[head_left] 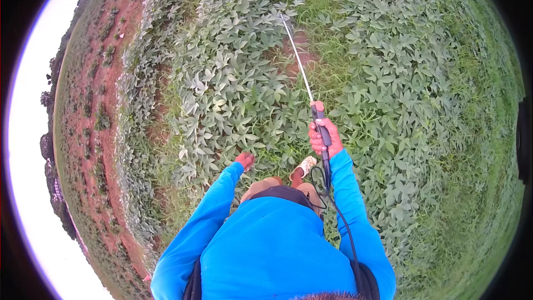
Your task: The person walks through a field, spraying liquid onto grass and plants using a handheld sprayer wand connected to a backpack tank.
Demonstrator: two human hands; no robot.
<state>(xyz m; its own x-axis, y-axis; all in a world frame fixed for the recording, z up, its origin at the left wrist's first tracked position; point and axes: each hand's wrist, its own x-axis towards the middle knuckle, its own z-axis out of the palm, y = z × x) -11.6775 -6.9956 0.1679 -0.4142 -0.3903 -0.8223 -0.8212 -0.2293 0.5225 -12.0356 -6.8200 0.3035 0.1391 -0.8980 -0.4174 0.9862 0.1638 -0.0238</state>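
My right hand [326,138] is wrapped round the dark grip of a spray wand [320,115]. The wand's thin metal tube [298,58] points forward, its tip over the leaves at the top centre. A black hose [345,222] runs from the grip back along my right arm. My left hand [246,160] hangs low beside the leafy plants [222,100], left of my legs; its fingers look loosely curled, and too small to tell whether they hold anything.
Rows of broad-leaved plants [388,72] stand on both sides, with grass [327,33] and a patch of red soil [300,55] between them. My foot in a light patterned shoe [306,164] is among the plants. A red-soil field [125,22] lies at the left.
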